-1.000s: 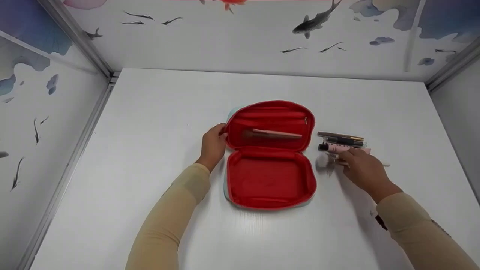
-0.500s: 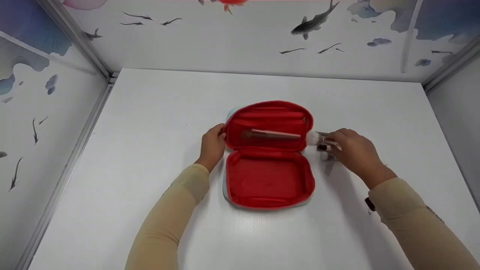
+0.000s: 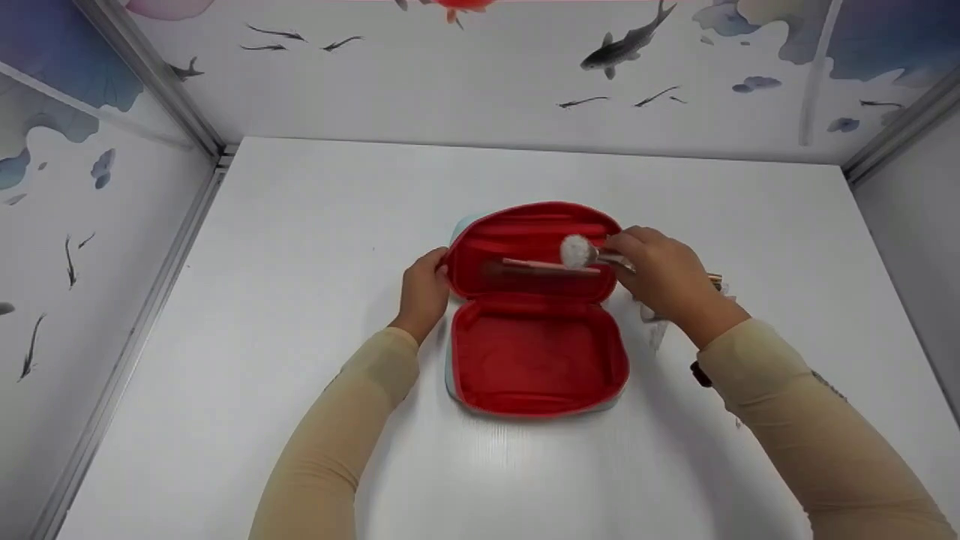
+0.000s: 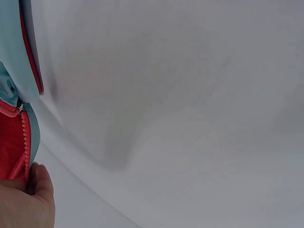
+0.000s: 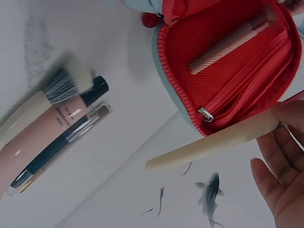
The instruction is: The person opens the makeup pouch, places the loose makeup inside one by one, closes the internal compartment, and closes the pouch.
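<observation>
Two hands were at work on the open cosmetic case [image 3: 536, 364], red-lined, pale blue outside, which lay on the white table [image 3: 300, 375] ahead of you. Your left hand [image 3: 424, 291] pinched the left rim of its upper half; from the left wrist, thumb and fingers met at the zippered edge, grip narrow.

Your right hand [image 3: 664, 274] held a white-bristled makeup brush [image 3: 577, 251] by its handle, grip narrow around it. Bristles pointed left, over the upper half; from the right wrist, the cream handle stuck out past the zipper rim. Whether the brush touched the lining, you could not tell.

One pink-handled brush [image 5: 228, 47] lay inside the upper half, near its fold. Zipper pull [image 5: 205, 114] sat at the lining pocket's end; a red bead [image 5: 151, 19] showed outside, near the hinge.

Right of the case, partly behind your hand: cream-handled brush [image 5: 35, 104], pink tube [image 5: 57, 116] with black cap, slim dark pen [image 5: 52, 149], side by side. Printed fish [image 3: 619, 51] marked the back wall.
</observation>
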Available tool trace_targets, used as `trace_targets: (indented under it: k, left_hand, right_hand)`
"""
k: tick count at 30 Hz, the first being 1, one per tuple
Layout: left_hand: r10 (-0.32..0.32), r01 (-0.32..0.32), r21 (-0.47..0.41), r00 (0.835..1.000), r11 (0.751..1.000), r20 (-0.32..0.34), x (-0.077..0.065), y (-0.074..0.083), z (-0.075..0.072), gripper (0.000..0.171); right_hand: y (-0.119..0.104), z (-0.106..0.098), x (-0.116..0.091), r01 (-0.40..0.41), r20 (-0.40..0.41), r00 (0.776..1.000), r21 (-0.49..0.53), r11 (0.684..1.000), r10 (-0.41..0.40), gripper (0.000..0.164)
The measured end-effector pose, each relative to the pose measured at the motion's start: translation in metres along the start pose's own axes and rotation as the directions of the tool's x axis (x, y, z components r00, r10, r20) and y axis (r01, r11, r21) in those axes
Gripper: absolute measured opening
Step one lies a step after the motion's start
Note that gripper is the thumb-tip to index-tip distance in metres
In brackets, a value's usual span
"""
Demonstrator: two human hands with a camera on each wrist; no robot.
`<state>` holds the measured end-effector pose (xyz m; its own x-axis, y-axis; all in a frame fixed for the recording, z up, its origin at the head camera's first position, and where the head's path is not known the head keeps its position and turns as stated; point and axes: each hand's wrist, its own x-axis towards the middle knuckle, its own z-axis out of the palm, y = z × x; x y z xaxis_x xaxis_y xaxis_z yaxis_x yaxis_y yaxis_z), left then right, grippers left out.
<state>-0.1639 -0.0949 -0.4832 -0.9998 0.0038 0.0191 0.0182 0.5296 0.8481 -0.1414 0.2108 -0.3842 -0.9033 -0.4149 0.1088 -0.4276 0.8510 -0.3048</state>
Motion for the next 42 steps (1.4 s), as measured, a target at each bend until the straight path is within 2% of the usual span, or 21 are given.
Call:
trace_targets:
  k: [4,11,19,23,33,42]
  left_hand:
    - [0.007,-0.007,-0.001,1.0,1.0,-0.003,0.0,0.0,0.0,0.028]
    - [-0.002,0.002,-0.011,1.0,1.0,0.007,-0.001,0.0,-0.001,0.029]
    - [-0.049,0.051,-0.049,0.998,0.998,0.025,-0.001,0.002,0.0,0.03]
    - [-0.045,0.045,-0.045,0.999,0.998,0.021,-0.001,0.003,-0.001,0.031]
    - [0.012,-0.012,-0.025,1.0,1.0,0.0,-0.002,0.0,0.0,0.03]
    - [-0.012,0.012,-0.01,1.0,1.0,0.007,-0.001,0.001,0.0,0.03]
  right_hand:
    - [-0.01,-0.004,0.013,0.0,0.015,1.0,0.031,1.0,0.0,0.033]
    - [-0.025,-0.01,0.034,0.062,0.006,0.998,0.096,0.993,-0.063,0.028]
    - [-0.041,-0.01,0.05,0.098,-0.001,0.995,0.148,0.984,-0.099,0.029]
    - [-0.048,-0.01,0.056,0.099,0.009,0.995,0.156,0.983,-0.101,0.032]
    - [-0.057,-0.003,0.068,0.047,0.061,0.996,0.19,0.981,-0.06,0.031]
    - [-0.058,0.003,0.075,-0.048,0.152,0.988,0.21,0.976,0.016,0.036]
